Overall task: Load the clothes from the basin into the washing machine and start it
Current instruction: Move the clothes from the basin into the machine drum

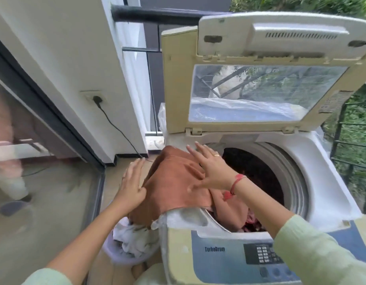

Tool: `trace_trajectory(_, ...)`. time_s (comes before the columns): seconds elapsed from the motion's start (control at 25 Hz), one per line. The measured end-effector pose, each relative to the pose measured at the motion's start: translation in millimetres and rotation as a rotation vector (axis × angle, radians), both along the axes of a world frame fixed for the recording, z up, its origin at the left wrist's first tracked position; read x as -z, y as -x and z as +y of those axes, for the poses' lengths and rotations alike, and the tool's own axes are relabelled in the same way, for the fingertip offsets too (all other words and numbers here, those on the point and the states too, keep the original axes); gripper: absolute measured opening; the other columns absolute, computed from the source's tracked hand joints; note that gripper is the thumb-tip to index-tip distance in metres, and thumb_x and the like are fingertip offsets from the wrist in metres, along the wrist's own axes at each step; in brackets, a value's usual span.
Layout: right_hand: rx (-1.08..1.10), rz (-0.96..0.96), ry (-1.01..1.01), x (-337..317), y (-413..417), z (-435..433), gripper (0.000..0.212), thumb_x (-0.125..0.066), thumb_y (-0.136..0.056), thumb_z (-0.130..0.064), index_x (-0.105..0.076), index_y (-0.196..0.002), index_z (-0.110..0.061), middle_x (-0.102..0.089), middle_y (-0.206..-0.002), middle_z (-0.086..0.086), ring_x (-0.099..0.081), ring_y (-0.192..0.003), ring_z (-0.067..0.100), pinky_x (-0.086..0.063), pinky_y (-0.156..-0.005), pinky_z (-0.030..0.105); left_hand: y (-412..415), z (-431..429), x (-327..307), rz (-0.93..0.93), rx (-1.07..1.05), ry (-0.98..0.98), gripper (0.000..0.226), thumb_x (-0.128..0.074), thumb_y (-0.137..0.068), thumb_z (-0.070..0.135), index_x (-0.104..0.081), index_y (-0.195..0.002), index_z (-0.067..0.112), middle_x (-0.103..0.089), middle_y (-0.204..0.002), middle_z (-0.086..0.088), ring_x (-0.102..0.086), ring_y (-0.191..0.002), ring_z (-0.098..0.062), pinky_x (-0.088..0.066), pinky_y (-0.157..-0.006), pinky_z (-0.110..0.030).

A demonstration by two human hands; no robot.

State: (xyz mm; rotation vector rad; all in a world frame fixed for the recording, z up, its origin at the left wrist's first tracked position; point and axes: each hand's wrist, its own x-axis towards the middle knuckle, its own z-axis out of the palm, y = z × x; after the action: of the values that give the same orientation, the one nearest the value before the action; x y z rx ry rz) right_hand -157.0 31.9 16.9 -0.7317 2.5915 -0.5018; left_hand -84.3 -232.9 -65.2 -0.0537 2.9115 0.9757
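Brown cloth (174, 182) drapes over the washing machine (326, 182) rim, partly in the drum (291, 171) with dark red clothes (258, 171). Left grip (132, 182) and right grip (211, 167) press it, fingers (193, 154) spread. White laundry (134, 237) fills the floor basin (114, 256).

Wall socket (93, 97) with black cable (120, 131), glass sliding door (34, 161), dark railing (337, 130), green foliage (291, 4)

You face a matt, softly creased rust-brown cloth garment (174, 182). The cream plastic washing machine (178, 249) looks smooth, with crinkled clear film over its white top. Its transparent lid window (260, 93) is glossy. Rumpled white cloth (134, 237) fills the smooth lilac plastic basin (114, 254).
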Motion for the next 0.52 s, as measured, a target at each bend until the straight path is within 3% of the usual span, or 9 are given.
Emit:
trace_trajectory(0.08, -0.174, 0.081, -0.198, -4.1, -4.5, -61.1, 0.132, -0.071, -0.054, -0.073, 0.014, -0.147, -0.033, 0.018, -0.157, 0.003, 0.017, -0.143, 0.031, 0.004, -0.109, 0.064, -27.9, -32.0, 36.1, -0.319, 0.060, 0.227, 0.118, -0.067, -0.073, 0.031, 0.028, -0.142, 0.029, 0.031, -0.149, 0.006, 0.023, -0.142, -0.025, 0.002, -0.116, -0.050)
trace_trajectory(0.16, -0.215, 0.071, -0.420, 7.1, -8.1, -107.1, 0.136, -0.073, -0.052, -0.071, 0.013, -0.148, -0.028, 0.016, -0.157, 0.005, 0.020, -0.141, 0.037, 0.002, -0.103, 0.075, -42.6, -40.4, 66.1, -0.513, 0.109, 0.342, 0.141, -0.077, -0.060, 0.052, 0.040, -0.134, 0.028, 0.037, -0.146, -0.001, 0.030, -0.138, -0.025, 0.006, -0.114, -0.052)
trace_trajectory(0.28, -0.108, 0.037, -0.574, 21.3, -11.9, -135.3, 0.113, -0.075, -0.069, -0.047, -0.004, -0.150, -0.014, -0.022, -0.149, 0.008, -0.001, -0.142, 0.043, -0.020, -0.101, 0.073, -34.0, -22.8, 92.2, -0.547, 0.018, 0.223, 0.145, -0.075, -0.053, 0.066, 0.031, -0.142, 0.023, 0.023, -0.155, -0.005, 0.020, -0.143, -0.024, 0.000, -0.115, -0.053)
trace_trajectory(0.4, -0.163, 0.265, -0.606, 22.9, -23.6, -140.5, 0.052, -0.064, -0.081, -0.028, -0.049, -0.128, -0.009, -0.044, -0.124, 0.008, -0.031, -0.127, 0.041, -0.044, -0.087, 0.044, -7.3, -6.9, 91.7, -0.504, -0.115, -0.015, 0.149, -0.079, -0.047, 0.063, 0.028, -0.143, 0.026, 0.017, -0.157, 0.001, 0.011, -0.145, -0.017, -0.007, -0.117, -0.049)
trace_trajectory(0.44, -0.181, 0.313, -0.558, 23.4, -26.1, -137.7, 0.038, -0.063, -0.082, -0.027, -0.059, -0.116, -0.013, -0.047, -0.119, 0.007, -0.037, -0.120, 0.038, -0.044, -0.079, 0.037, -1.8, -3.9, 96.4, -0.502, -0.150, -0.085, 0.145, -0.077, -0.043, 0.064, 0.021, -0.145, 0.030, 0.007, -0.157, 0.004, 0.002, -0.144, -0.015, -0.011, -0.117, -0.046)
trace_trajectory(0.48, -0.187, 0.331, -0.482, 22.1, -27.2, -133.5, 0.029, -0.064, -0.080, -0.027, -0.064, -0.107, -0.018, -0.049, -0.115, 0.005, -0.043, -0.113, 0.034, -0.042, -0.073, 0.034, 0.2, -8.0, 99.2, -0.476, -0.134, -0.174, 0.131, -0.071, -0.043, 0.067, 0.002, -0.147, 0.036, -0.015, -0.154, 0.006, -0.016, -0.141, -0.014, -0.021, -0.115, -0.043)
trace_trajectory(0.52, -0.182, 0.338, -0.390, 19.1, -28.6, -127.1, 0.026, -0.064, -0.076, -0.029, -0.067, -0.101, -0.022, -0.052, -0.112, 0.003, -0.048, -0.106, 0.031, -0.043, -0.073, 0.034, 0.8, -8.7, 99.8, -0.484, -0.145, -0.350, 0.103, -0.064, -0.047, 0.068, -0.027, -0.139, 0.039, -0.044, -0.138, 0.005, -0.040, -0.127, -0.015, -0.035, -0.107, -0.040)
